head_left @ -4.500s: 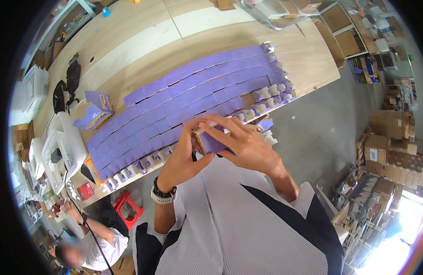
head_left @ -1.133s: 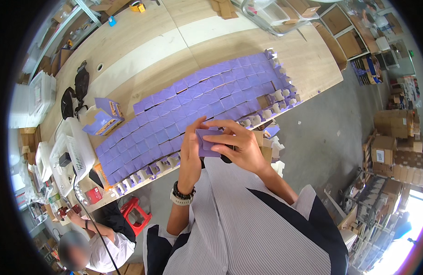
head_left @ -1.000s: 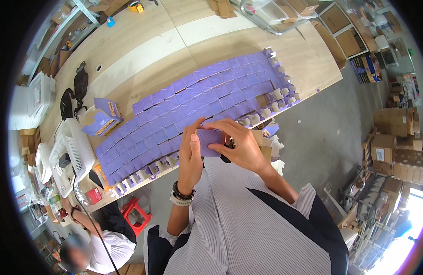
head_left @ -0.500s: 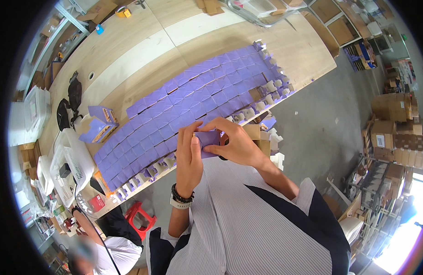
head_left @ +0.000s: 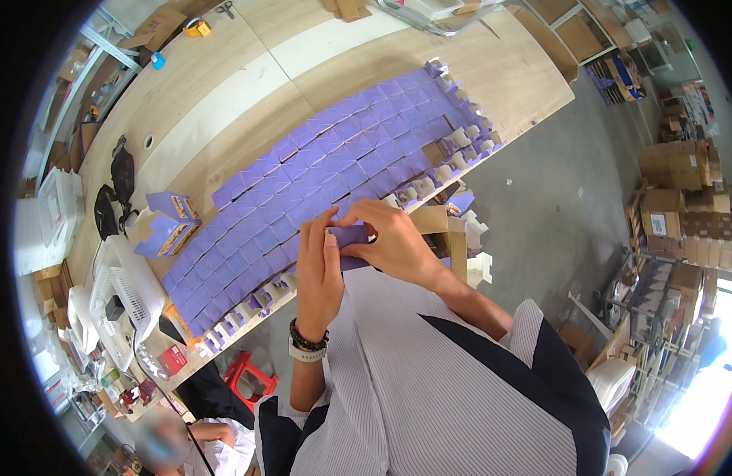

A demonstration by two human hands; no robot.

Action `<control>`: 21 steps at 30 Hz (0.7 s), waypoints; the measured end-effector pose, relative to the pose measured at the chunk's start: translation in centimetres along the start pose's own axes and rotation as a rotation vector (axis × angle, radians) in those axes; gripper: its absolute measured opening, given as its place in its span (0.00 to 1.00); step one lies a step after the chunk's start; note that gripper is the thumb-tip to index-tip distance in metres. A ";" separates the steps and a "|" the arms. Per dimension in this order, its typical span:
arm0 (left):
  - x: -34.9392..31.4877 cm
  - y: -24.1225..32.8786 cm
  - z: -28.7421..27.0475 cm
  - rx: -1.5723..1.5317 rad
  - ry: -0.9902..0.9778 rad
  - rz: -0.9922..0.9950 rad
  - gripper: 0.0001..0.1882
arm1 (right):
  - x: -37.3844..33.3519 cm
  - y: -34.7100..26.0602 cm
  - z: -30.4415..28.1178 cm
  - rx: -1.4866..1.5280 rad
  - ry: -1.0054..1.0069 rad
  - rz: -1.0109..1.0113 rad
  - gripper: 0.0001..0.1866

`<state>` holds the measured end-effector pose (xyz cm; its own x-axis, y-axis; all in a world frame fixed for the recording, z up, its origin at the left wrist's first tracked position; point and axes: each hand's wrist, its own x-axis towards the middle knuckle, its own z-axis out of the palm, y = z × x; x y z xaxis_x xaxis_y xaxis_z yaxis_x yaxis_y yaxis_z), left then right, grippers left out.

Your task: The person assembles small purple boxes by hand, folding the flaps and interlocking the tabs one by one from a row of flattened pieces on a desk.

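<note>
Close to my striped shirt, at the front edge of the table, I hold a small purple carton (head_left: 351, 235) between both hands. My left hand (head_left: 318, 266) grips its left side, with fingers bent over the top. From the other side my right hand (head_left: 391, 238) curls round it, thumb and forefinger pressing on the carton. Much of it is hidden by my fingers. Just beyond my hands, rows of purple cartons (head_left: 326, 159) stand packed closely together on the wooden table (head_left: 521, 87). Cartons along the near and right edges have raised pale flaps (head_left: 461, 139).
An open purple display box (head_left: 169, 226) stands left of the rows, near black bags (head_left: 122, 174) and a white plastic basket (head_left: 132, 278). Below the table's edge is an open cardboard box (head_left: 455, 242). A red stool (head_left: 247, 379) and a co-worker (head_left: 215, 444) are at lower left.
My hands keep the purple carton between them, with the fingers shifted slightly. The view has moved a little. The co-worker's arm, earlier stretched toward the table, is now bent in.
</note>
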<state>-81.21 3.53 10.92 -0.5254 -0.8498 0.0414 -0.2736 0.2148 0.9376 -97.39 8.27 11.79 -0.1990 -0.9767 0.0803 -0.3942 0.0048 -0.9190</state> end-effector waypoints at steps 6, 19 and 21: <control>-0.1 -0.3 0.1 -0.020 -0.009 -0.010 0.21 | 0.1 0.5 -0.6 0.023 -0.055 -0.038 0.17; 0.2 -0.2 0.3 -0.097 -0.027 -0.048 0.22 | -0.5 1.1 -0.1 -0.131 0.022 -0.123 0.16; 0.2 -0.3 0.3 -0.086 -0.029 -0.035 0.22 | -0.3 0.9 -0.5 -0.104 0.011 -0.142 0.17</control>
<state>-81.47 3.38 10.56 -0.5406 -0.8413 -0.0009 -0.2223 0.1418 0.9646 -98.11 8.68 11.14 -0.1446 -0.9667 0.2113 -0.5095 -0.1103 -0.8533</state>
